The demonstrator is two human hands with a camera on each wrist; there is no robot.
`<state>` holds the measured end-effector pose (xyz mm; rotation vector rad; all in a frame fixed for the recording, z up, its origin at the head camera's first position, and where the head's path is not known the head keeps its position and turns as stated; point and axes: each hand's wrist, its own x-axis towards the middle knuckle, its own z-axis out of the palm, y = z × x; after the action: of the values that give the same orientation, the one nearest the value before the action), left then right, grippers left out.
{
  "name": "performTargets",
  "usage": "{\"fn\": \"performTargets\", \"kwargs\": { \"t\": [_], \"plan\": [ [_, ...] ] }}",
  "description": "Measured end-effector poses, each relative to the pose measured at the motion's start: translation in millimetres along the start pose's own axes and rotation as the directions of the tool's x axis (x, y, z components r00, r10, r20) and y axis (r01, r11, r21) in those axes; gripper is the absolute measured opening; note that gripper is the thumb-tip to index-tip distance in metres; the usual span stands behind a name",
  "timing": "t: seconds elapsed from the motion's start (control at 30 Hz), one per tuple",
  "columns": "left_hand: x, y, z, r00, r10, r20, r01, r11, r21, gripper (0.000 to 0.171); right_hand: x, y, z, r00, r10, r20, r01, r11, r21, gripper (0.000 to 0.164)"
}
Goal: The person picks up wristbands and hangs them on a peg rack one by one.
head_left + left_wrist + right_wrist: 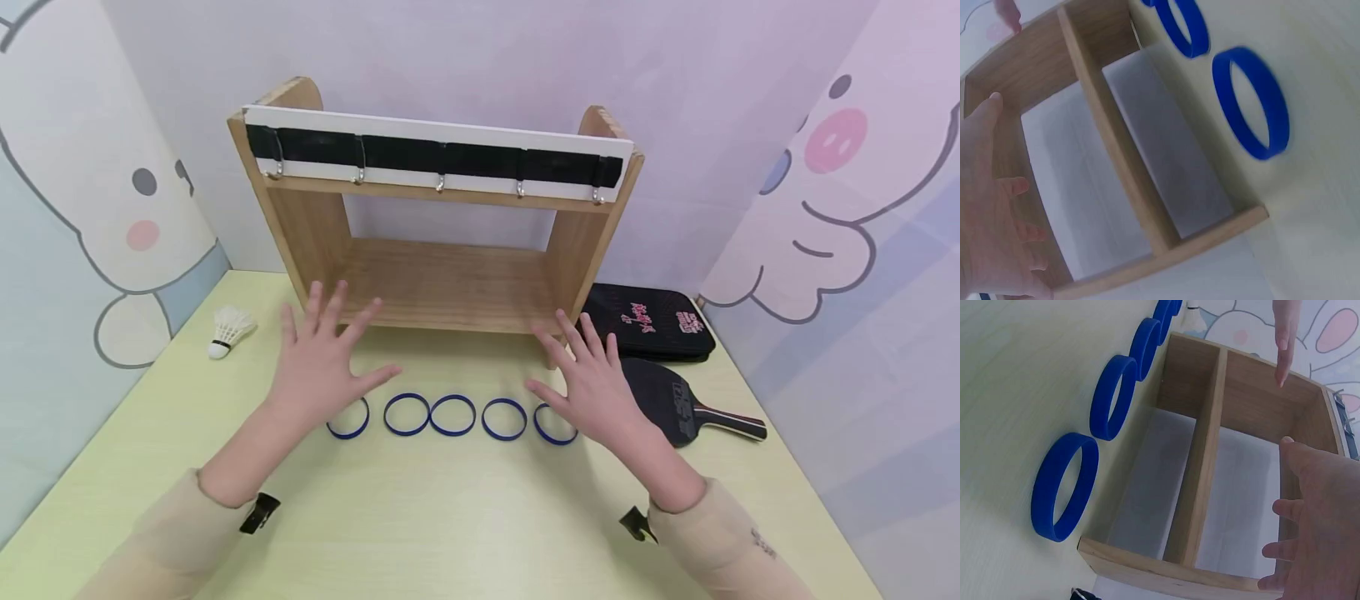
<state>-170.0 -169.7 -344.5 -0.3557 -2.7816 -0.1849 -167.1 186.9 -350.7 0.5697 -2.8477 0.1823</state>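
Both hands are held out above the table with their fingers spread, and neither holds anything. My left hand (318, 371) hovers over the leftmost of several blue rings, partly covering it. These look like silicone wristbands (453, 434) and lie in a row across the table. Over the rightmost wristband (553, 442) is my right hand (596, 387), near the wooden rack's right leg. The wooden rack (450, 287) stands behind the row. Along its top front runs a white and black strip (397, 155) with several metal hooks (441, 182).
A white shuttlecock (232, 327) lies on the left of the pale table (420, 525). To the right are a black zipped case (652, 325), partly behind the rack, and a table tennis bat (663, 400) with its handle pointing right. Printed curtains (465, 50) enclose the table's back and sides.
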Motion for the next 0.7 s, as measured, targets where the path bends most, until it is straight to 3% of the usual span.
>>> {"fn": "performTargets", "kwargs": {
  "t": [0.27,0.47,0.57,0.7],
  "plan": [
    [-0.9,-28.5,-26.8,0.988,-0.120,-0.100,0.115,0.992,-0.060,0.090,-3.7,18.1,-2.5,0.998,-0.066,-0.001,0.066,0.994,0.084,0.073],
    [1.6,-52.7,-23.7,0.957,-0.217,-0.192,0.174,0.960,-0.218,0.092,-6.8,33.7,5.1,0.989,-0.146,0.016,0.141,0.977,0.158,0.073],
    [5.5,-61.8,-14.6,0.946,-0.253,-0.205,0.174,0.924,-0.341,0.092,-8.9,41.8,10.9,0.986,-0.164,0.035,0.154,0.967,0.203,0.074],
    [12.5,-72.0,1.3,0.940,-0.301,-0.160,0.181,0.840,-0.512,0.093,-10.7,51.6,21.3,0.984,-0.152,0.091,0.123,0.955,0.271,0.075]
  ]
}}
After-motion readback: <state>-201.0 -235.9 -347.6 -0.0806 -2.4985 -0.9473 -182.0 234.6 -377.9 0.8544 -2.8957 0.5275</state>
